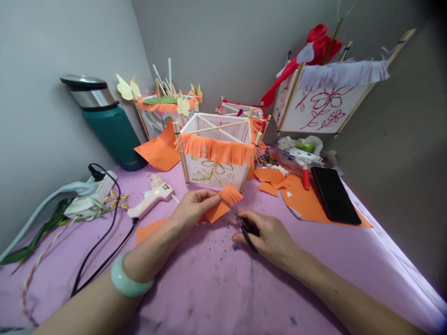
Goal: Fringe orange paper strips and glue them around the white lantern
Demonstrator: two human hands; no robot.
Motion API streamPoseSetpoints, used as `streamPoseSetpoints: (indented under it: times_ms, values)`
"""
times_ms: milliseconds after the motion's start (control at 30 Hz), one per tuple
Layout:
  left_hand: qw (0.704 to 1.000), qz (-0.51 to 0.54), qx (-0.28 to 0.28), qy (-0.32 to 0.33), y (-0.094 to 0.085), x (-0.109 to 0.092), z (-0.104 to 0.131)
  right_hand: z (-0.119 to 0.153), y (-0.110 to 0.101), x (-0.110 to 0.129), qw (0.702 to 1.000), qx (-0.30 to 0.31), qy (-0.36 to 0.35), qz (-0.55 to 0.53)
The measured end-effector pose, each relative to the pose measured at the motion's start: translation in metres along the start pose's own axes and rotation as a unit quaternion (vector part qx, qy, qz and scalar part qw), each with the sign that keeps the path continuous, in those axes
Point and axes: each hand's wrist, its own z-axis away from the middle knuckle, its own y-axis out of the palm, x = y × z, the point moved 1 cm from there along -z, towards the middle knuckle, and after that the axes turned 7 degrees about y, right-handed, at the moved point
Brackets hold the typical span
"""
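Note:
Between thumb and fingers, my left hand (195, 204) pinches a small piece of orange paper (217, 211). Thin slits run along the upper right edge of that paper. My right hand (268, 235) grips a pair of scissors (248, 231) by the black handles, its blades at the paper's right side. Just behind stands a stick-framed lantern (213, 172) with white sides, an orange fringe (216, 148) along its top and a yellow flower drawing. A bracelet (130, 277) circles my left wrist.
A pink glue gun (152, 200) lies left, its cord near a power strip (92, 195). A teal bottle (113, 135) stands behind. To the right, a black phone (335, 195) rests on orange paper (303, 204). Another lantern (321, 107) hangs at upper right.

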Motion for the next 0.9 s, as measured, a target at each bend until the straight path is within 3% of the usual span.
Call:
streamPoseSetpoints:
  times_ms: [900]
  values:
    - [1.0,0.006,0.012,0.005,-0.0044,0.003,-0.0018,0.0001,-0.0018,0.0007,1.0,0.01,0.014,-0.014]
